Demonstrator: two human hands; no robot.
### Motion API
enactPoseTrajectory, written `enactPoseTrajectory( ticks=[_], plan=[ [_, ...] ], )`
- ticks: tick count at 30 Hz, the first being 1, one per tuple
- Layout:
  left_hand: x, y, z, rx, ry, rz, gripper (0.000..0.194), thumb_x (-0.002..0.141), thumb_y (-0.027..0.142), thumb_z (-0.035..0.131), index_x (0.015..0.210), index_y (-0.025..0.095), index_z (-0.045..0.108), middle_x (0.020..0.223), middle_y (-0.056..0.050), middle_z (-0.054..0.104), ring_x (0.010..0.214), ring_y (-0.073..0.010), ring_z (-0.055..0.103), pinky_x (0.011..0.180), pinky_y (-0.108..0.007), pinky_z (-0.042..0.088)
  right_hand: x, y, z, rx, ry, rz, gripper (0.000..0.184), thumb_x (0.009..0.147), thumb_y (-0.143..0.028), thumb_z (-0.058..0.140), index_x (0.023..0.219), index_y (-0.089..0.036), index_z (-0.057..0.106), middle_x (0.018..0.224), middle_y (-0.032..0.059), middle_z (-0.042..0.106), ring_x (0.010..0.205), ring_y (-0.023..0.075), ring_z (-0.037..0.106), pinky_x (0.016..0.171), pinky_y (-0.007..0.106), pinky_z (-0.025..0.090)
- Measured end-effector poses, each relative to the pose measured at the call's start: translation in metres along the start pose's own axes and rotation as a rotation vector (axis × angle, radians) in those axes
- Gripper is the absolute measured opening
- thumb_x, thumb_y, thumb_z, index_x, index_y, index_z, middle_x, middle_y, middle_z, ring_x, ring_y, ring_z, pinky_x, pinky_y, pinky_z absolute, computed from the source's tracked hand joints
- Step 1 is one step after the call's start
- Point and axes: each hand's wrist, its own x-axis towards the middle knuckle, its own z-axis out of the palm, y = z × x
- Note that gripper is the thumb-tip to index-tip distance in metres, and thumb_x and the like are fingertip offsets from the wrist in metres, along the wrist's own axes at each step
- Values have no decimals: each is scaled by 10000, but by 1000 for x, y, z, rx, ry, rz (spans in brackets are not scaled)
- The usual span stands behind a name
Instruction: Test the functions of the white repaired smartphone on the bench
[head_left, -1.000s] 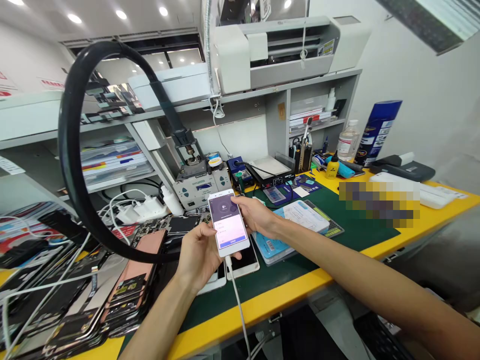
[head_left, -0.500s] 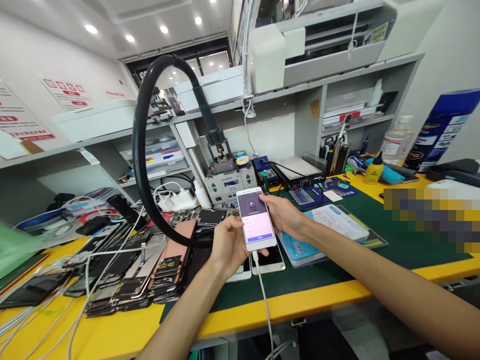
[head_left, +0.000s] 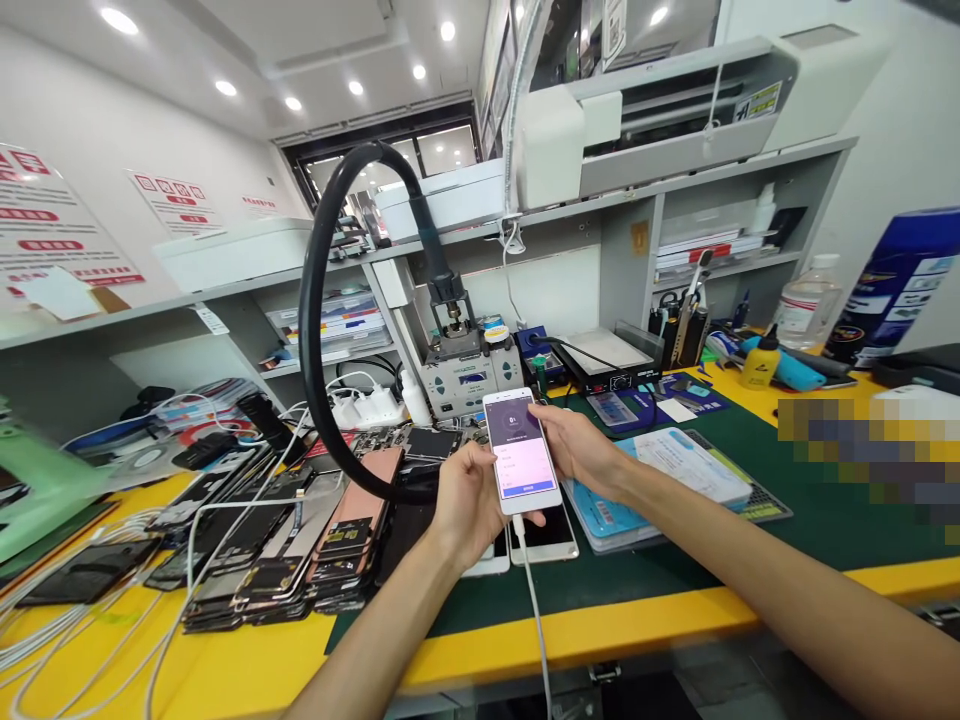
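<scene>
Phone [head_left: 523, 455], left fingers [head_left: 535, 518] beneath, right fingers [head_left: 549, 416] at edge

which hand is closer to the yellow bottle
Right. The yellow bottle stands beyond the right hand, to its right; the left hand is farther left, across the phone.

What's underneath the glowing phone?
Below the glowing phone, a dark white-rimmed phone and another white device lie on the green mat. The glowing phone and left hand hide their upper parts.
</scene>
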Motion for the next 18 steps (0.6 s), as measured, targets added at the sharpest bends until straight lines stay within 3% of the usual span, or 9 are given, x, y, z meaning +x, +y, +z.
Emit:
enactPoseTrajectory(
  ticks=[12, 18],
  plan=[
    [0, -5, 2, -22, 68, 26, 515, 807, 245, 464, 1289, 83, 545, 999, -153, 693, 863, -300, 681, 671, -399, 569, 2, 3, 0, -14, -51, 22, 536, 1001, -522, 323, 1169, -119, 633, 847, 106, 722, 663, 212, 624, 561, 280, 441],
    [5, -8, -6, -56, 14, 16, 419, 822, 285, 472, 1153, 73, 617, 901, -154, 691, 814, -297, 682, 626, -375, 552, 6, 8, -1, -24, -46, 28, 551, 997, -532, 319, 1119, -118, 663, 874, 115, 725, 725, 215, 646, 618, 283, 446]
  ],
)
